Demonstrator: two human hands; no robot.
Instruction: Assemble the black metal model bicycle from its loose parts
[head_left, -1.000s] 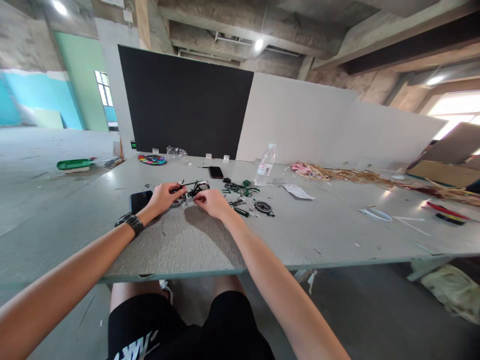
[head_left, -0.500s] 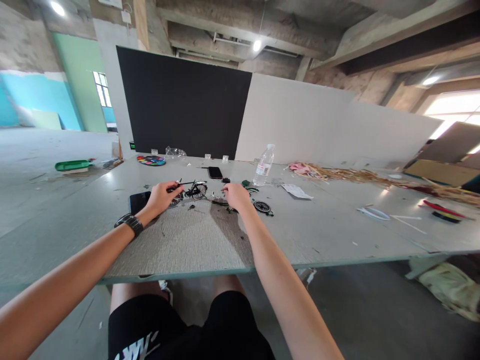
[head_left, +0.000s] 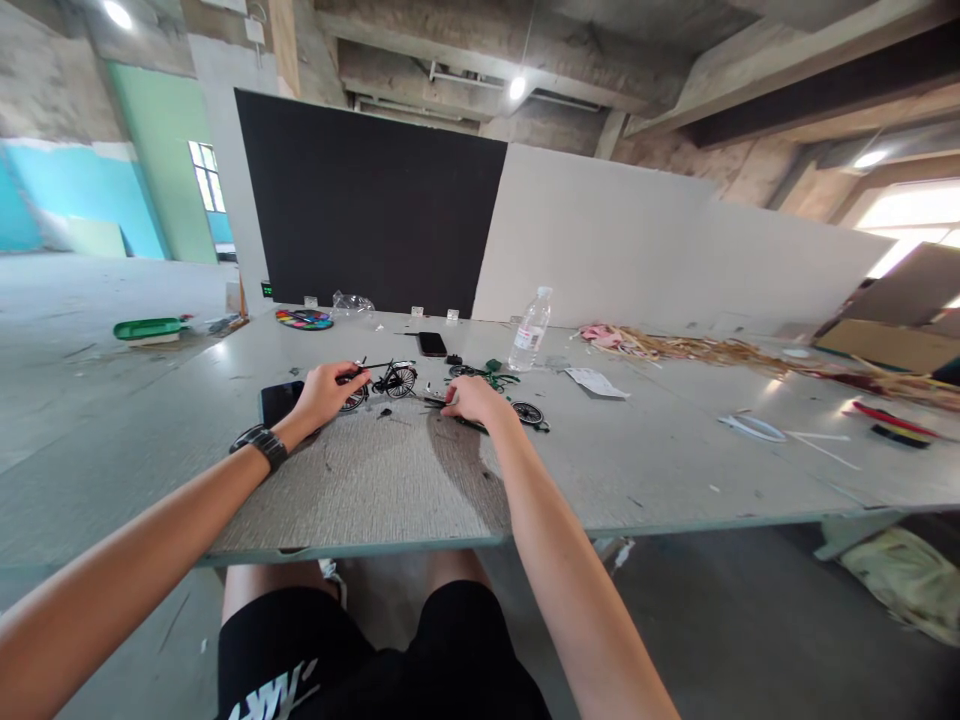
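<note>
A small black model bicycle (head_left: 396, 380) stands upright on the table, its wheels partly hidden on the left. My left hand (head_left: 325, 394) pinches it at its left end. To the right, my right hand (head_left: 477, 400) is low over the table with its fingers closed around a thin dark thing among the small parts (head_left: 432, 401); my fingers cover most of it. A loose spoked wheel (head_left: 529, 412) lies just right of that hand. Behind the hand are green model bicycle parts (head_left: 495, 377). A tiny black piece (head_left: 385, 413) rests below the bicycle.
One phone (head_left: 432, 344) lies behind the bicycle, another (head_left: 279, 402) beside my left wrist. A clear water bottle (head_left: 531, 330) stands behind the green parts. White paper (head_left: 596, 383), wooden strips (head_left: 697, 352) and a paint palette (head_left: 304, 319) lie farther off.
My right hand has moved slightly down and toward me, uncovering more of the green parts behind it. The left hand keeps its hold on the model bicycle.
</note>
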